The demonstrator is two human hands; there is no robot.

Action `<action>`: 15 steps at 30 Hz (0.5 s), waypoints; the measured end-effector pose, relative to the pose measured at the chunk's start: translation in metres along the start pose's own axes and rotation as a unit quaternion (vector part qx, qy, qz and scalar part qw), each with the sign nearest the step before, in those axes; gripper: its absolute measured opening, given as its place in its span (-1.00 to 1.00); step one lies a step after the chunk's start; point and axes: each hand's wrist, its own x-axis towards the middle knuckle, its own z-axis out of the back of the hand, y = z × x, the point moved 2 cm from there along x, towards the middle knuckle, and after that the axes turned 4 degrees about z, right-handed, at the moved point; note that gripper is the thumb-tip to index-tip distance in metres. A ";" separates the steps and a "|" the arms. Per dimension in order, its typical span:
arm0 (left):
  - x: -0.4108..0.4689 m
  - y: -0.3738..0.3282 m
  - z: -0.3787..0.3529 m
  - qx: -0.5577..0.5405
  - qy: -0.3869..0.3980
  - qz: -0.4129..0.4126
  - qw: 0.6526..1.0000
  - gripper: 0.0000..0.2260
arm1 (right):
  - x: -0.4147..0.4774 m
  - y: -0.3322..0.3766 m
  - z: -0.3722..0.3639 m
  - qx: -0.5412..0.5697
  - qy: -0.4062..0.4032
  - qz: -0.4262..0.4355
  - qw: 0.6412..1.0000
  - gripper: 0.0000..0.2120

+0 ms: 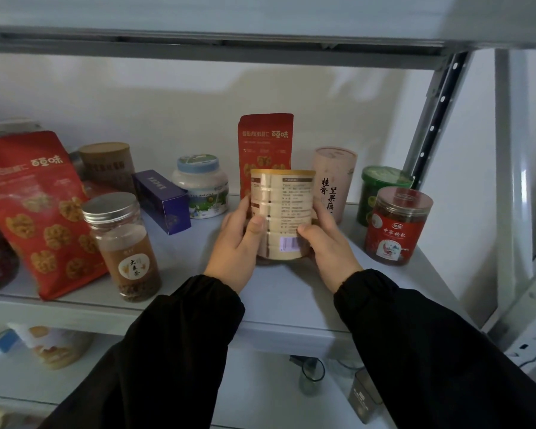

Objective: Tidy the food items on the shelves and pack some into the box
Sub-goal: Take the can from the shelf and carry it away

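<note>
From the head camera, 2 black sleeves reach forward to the middle shelf (291, 292). The left grip (235, 243) is wrapped around the left side of an upright beige can (283, 205), with its thumb laid across the label. The right grip (328, 246) clasps the can's right side, its thumb on the front near the barcode. Both wrists are roughly level and the palms face each other. The can is at mid-shelf, low over the board. It is not clear whether its base touches the shelf.

Just behind the can stands a red pouch (265, 140), and a pink tube (334, 178) is close on the right, near the right grip's fingers. Farther right are a green-lidded jar (381, 187) and a red jar (396, 227), near the metal post (437, 119). To the left there is bare shelf between the left grip and a purple box (163, 199), with a white tub (203, 187) behind it. A metal-lidded jar (121, 246) and a large red pouch (34, 205) stand near the front edge on the left. The shelf's front strip below the wrists is bare. The upper shelf (214, 44) is well above the can's top.
</note>
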 end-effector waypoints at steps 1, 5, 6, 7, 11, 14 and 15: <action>0.001 0.001 0.001 0.008 -0.018 0.003 1.000 -0.56 | 0.000 0.000 0.001 -0.012 -0.004 0.006 1.000 -0.45; 0.003 0.002 0.002 -0.003 -0.022 0.008 1.000 -0.56 | -0.001 0.001 0.002 -0.058 -0.004 0.020 0.998 -0.37; 0.003 0.001 0.001 -0.010 -0.012 0.004 1.000 -0.53 | -0.001 0.001 0.002 -0.062 -0.002 0.022 0.998 -0.39; 0.003 0.001 0.000 -0.018 -0.008 0.005 1.000 -0.51 | -0.001 0.002 0.002 -0.063 0.000 0.027 0.998 -0.41; 0.001 -0.001 0.001 -0.026 -0.021 0.005 0.999 -0.48 | -0.001 0.001 0.000 -0.041 0.023 0.018 0.999 -0.32; -0.002 -0.005 0.002 -0.002 -0.023 -0.008 1.000 -0.55 | 0.001 -0.002 -0.001 -0.004 0.046 -0.002 0.999 -0.31; -0.003 -0.007 0.002 -0.004 -0.018 -0.004 1.000 -0.61 | 0.002 -0.002 -0.002 0.008 0.052 -0.006 0.999 -0.33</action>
